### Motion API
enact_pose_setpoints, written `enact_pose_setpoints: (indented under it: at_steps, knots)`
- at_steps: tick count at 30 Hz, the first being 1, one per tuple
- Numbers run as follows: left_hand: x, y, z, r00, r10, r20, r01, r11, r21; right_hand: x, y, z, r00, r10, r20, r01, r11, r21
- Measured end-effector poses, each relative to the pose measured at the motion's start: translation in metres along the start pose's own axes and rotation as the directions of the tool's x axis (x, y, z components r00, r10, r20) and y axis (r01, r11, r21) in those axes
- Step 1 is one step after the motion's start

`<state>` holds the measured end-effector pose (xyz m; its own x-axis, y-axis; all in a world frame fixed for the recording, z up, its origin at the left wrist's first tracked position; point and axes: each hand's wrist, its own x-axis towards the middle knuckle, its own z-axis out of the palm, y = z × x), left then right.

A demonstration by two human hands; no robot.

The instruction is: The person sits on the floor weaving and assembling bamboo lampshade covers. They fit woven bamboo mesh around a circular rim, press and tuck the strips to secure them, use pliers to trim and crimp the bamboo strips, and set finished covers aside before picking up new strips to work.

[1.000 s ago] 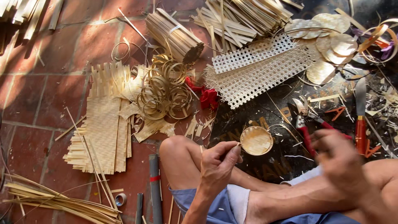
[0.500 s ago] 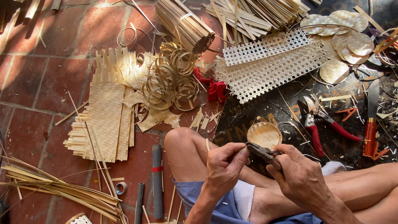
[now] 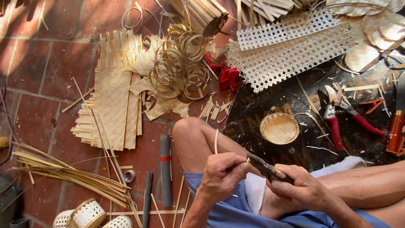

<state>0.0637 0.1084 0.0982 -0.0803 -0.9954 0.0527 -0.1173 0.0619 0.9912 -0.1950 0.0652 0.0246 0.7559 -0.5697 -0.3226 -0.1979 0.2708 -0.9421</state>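
Knife [image 3: 265, 167]: short, dark, rough-looking handle and blade, lying slantwise between both hands, over the lap. Strip [image 3: 216, 141]: thin, pale bamboo sliver, standing nearly upright from the left hand, passing in front of the bent knee [image 3: 190, 131].

Right hand [image 3: 301, 190]: fingers closed tight round the knife's lower end, thumb on top. Left hand [image 3: 221, 175]: fingers curled shut, pinching the strip's lower end against the knife tip; thumb pressed at the blade's upper end. Hands just beside each other, joined by the knife.

Person sits on a brick floor [image 3: 38, 67], blue shorts [image 3: 236, 211], white cloth [image 3: 255, 190] over the thigh.

Around: small round woven basket [image 3: 279, 128] on a dark mat [image 3: 253, 114], just beyond the hands. Red-handled shears [image 3: 337, 114] to the right of it, well apart from the hands. Open-weave cane panels [image 3: 291, 50] at top. Pile of bamboo rings [image 3: 181, 67] beside a flat woven mat [image 3: 112, 105]. Red flower [image 3: 228, 78] between rings and panels. Grey tube [image 3: 165, 169] with red band beside the knee. Bundle of loose strips [image 3: 67, 175] at lower left, small white baskets [image 3: 84, 215] below them.
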Motion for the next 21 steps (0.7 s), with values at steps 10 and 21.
enact_pose_setpoints:
  at_steps: [10, 21]
  knots:
    - [-0.012, -0.006, -0.016, 0.996, 0.078, 0.045, -0.079, 0.997, 0.019, -0.006, 0.007, 0.018, 0.965, 0.016, 0.261, -0.148, 0.856, 0.496]
    - [0.013, -0.058, -0.082, 0.907, -0.278, 0.316, 0.342, 0.925, -0.165, -0.049, 0.028, -0.044, 0.987, -0.157, -0.039, 0.122, 0.562, 0.818]
